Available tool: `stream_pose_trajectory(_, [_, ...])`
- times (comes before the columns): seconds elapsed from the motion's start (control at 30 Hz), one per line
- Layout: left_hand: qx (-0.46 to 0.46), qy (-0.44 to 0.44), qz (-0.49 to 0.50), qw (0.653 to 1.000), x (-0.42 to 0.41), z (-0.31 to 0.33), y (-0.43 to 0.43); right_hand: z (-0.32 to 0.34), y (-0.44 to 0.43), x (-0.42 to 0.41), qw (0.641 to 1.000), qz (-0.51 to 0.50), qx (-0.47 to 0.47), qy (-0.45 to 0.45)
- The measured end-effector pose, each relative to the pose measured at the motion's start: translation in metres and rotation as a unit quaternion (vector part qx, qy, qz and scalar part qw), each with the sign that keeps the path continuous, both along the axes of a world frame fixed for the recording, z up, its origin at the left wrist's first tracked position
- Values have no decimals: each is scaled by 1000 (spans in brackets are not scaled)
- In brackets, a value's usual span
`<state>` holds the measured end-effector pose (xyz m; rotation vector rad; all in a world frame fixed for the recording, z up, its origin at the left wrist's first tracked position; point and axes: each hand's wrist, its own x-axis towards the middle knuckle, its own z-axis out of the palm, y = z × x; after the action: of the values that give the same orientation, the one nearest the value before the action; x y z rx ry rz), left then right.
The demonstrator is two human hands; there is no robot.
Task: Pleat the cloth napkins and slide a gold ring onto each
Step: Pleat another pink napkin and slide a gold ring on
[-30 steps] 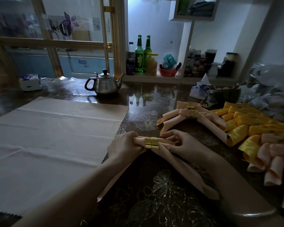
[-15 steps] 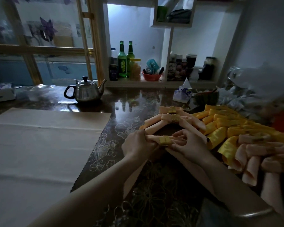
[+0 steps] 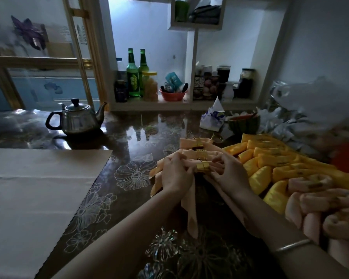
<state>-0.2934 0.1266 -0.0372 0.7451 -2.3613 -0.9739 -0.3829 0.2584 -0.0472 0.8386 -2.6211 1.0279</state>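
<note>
Ring [image 3: 202,167] sits between left hand [image 3: 174,174] and right hand [image 3: 230,174], both seemingly gripping napkin [image 3: 191,214].

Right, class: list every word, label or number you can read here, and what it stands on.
No text is legible.
Green glass bottles: pale labels blurred.
Dark shelf packet: large white characters, too blurred to read.
Blue-and-white paper tissue pack: print too small.
</note>
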Motion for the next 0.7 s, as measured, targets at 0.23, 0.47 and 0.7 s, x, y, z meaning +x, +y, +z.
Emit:
stream_pose_trajectory(0.23, [-201,-88,60,974,-18,4,0,-7,-5,-19,998,-31,37,45])
stream_pose_trajectory(0.47, [-171,-80,37,981,-5,-1,-7,5,5,-6,996,-46,53,53])
stream_pose_trajectory(0.7, [-158,-162,2,974,49,12,-18,21,35,28,991,-39,107,65])
